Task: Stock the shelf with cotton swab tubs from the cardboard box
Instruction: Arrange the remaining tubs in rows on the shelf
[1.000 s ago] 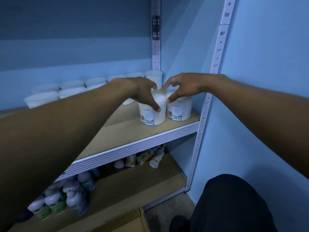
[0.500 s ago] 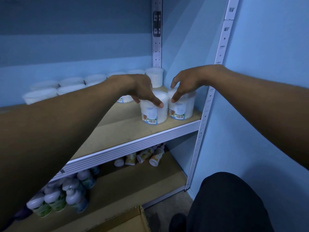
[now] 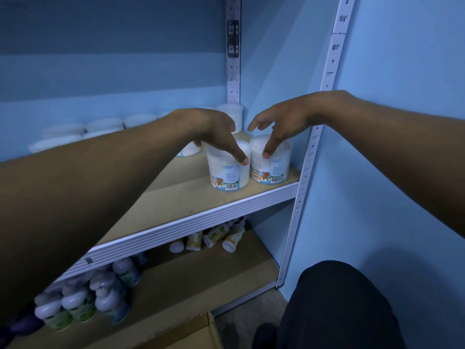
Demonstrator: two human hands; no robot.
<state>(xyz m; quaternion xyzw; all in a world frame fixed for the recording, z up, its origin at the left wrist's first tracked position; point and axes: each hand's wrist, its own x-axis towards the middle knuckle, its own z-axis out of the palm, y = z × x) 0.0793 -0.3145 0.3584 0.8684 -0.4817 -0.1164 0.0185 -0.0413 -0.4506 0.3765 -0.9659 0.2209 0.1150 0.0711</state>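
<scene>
Your shelf [image 3: 191, 205] runs from 9 toward 3 o'clock, wooden board with a white front rail. Two cotton swab tubs sit touching at its right end: left tub [image 3: 227, 172], right tub [image 3: 273, 165]. Your left hand [image 3: 214, 132] and right hand [image 3: 279, 122] have fingers loosely spread, thumbs resting on each tub. Cardboard box [image 3: 196, 333] at 6 o'clock.

The left hand [image 3: 216, 132] covers the lid of the left tub [image 3: 227, 170]; behind that tub, the back row of tubs [image 3: 100, 125] is blurred and partly hidden by the forearm. The cardboard box [image 3: 196, 333] is cut off by the bottom edge
</scene>
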